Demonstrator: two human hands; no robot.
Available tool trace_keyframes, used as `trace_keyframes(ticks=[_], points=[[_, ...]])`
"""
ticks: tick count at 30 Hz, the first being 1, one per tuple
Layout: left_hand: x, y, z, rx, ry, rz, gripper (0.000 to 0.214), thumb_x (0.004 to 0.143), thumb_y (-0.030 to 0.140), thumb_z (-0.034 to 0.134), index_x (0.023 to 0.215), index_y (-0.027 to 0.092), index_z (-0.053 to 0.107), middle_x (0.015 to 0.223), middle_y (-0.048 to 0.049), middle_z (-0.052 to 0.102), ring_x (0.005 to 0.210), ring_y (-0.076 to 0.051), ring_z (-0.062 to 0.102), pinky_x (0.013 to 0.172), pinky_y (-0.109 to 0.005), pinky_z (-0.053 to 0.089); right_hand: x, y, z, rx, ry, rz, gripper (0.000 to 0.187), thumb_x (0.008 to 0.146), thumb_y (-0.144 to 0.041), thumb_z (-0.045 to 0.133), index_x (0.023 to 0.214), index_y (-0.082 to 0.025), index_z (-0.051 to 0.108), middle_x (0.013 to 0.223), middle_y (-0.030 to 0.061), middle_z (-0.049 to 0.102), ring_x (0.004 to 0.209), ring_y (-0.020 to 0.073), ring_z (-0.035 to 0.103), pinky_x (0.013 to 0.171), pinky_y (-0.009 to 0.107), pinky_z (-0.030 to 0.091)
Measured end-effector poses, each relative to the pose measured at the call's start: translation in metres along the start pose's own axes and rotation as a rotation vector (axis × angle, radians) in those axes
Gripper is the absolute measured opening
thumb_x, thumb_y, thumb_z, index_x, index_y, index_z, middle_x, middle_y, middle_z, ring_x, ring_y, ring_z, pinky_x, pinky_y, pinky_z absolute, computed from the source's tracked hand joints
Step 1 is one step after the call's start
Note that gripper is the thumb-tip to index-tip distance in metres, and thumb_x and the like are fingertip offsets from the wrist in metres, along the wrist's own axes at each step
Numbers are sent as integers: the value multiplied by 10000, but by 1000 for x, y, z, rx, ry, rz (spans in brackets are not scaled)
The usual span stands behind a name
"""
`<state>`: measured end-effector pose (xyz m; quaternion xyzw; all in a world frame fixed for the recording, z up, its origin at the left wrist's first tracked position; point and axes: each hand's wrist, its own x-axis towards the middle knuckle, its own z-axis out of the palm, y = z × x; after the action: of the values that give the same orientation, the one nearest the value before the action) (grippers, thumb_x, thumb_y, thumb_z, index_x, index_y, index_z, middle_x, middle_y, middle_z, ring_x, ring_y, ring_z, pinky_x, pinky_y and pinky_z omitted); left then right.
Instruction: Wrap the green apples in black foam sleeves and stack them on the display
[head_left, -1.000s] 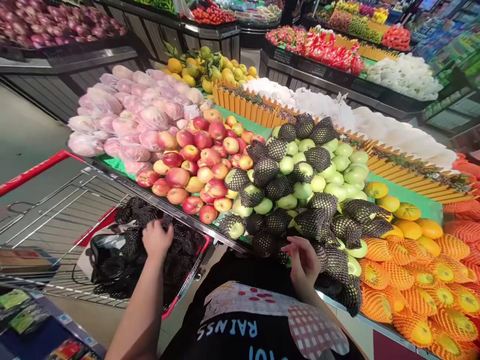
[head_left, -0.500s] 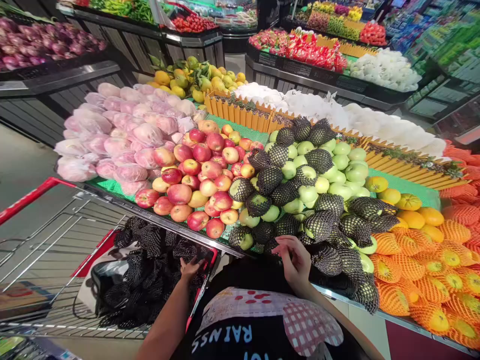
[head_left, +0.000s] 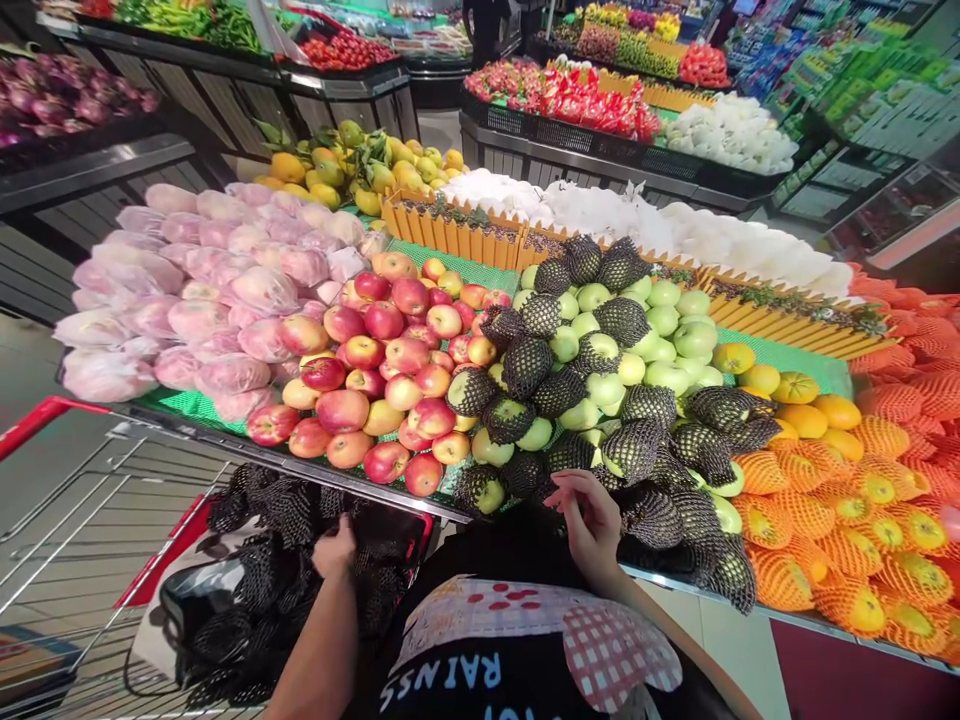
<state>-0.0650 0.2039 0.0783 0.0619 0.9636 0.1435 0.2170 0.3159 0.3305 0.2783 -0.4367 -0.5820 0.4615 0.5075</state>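
Over the shopping cart (head_left: 56, 403), my left hand (head_left: 335, 550) is closed among black foam fruit nets (head_left: 262, 580). Its fingers are bent around the netting, which partly hides them. My right hand (head_left: 591, 525) hovers in front of my shirt at the display's front edge. Its fingers are loosely bent, thumb apart, and nothing shows in them. Closest to it are green apples (head_left: 604, 388), several wearing black foam nets (head_left: 634, 447). Bare red apples (head_left: 343, 410) lie heaped to the left of these.
Pink wrapped fruits (head_left: 217, 320) fill the display's left end. On the right lie oranges (head_left: 806, 420) and fruits in orange nets (head_left: 832, 550). A low orange picket fence (head_left: 457, 235) runs behind the apples, with white wrapped fruits (head_left: 600, 210) beyond it. The display's metal edge (head_left: 300, 455) borders the cart.
My left hand has moved left over the black nets and gone from spread fingers to closed. My right hand stays in place. The view has shifted slightly, and a person's dark clothing shows at the back.
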Motion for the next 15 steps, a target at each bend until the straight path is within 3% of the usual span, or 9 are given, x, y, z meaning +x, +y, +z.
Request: trace_keyframes(ticks=[2,4,6,9,10,12,14,15], points=[[-1,8,-25,-76,149,-54,496,887,491,469,962,56,695,976,-299,707,1013,-527,667,769,-601,526,1,0,-1,1,-13,9,138,952,-235,586,965,-264,720,1028,57,702,641,172,685,614,343,533],[-3,19,-55,-171,320,-55,494,887,471,411,1002,63,664,1010,-301,691,1042,-529,643,837,-657,488,1,-1,-1,12,-33,18,135,954,-239,585,961,-264,718,1023,53,696,638,169,688,597,332,530],[-7,33,-87,-279,478,-2,423,896,448,370,991,118,616,1026,-239,680,1051,-462,630,935,-658,448,2,-3,0,19,-64,39,143,956,-248,582,951,-259,724,1013,50,693,633,162,689,580,318,523],[-27,60,-124,-491,614,188,286,891,459,358,885,209,497,978,-102,615,1005,-310,591,997,-544,450,3,-5,5,32,-137,118,160,950,-289,592,919,-242,741,936,39,698,625,154,685,553,288,500],[-40,70,-131,-598,611,304,288,883,491,361,851,222,459,943,-70,579,981,-275,572,988,-501,460,3,-5,7,42,-175,159,161,946,-310,603,910,-238,742,893,32,702,624,153,684,547,276,493],[-77,89,-134,-746,494,552,401,835,624,392,793,229,442,858,-28,531,905,-234,555,917,-421,493,2,-4,10,99,-256,259,155,925,-364,643,947,-238,731,838,18,713,620,151,689,537,256,483],[-124,108,-126,-827,203,807,578,763,793,408,781,221,486,805,-20,529,792,-213,551,750,-362,516,-2,0,11,230,-354,407,266,907,-458,658,1064,-246,695,853,18,733,631,155,705,534,243,484],[-149,116,-120,-818,39,919,610,693,821,516,777,217,521,754,-5,529,708,-192,544,656,-322,504,-5,2,12,325,-420,510,367,903,-542,630,1111,-243,674,869,29,742,647,166,715,531,245,490]])
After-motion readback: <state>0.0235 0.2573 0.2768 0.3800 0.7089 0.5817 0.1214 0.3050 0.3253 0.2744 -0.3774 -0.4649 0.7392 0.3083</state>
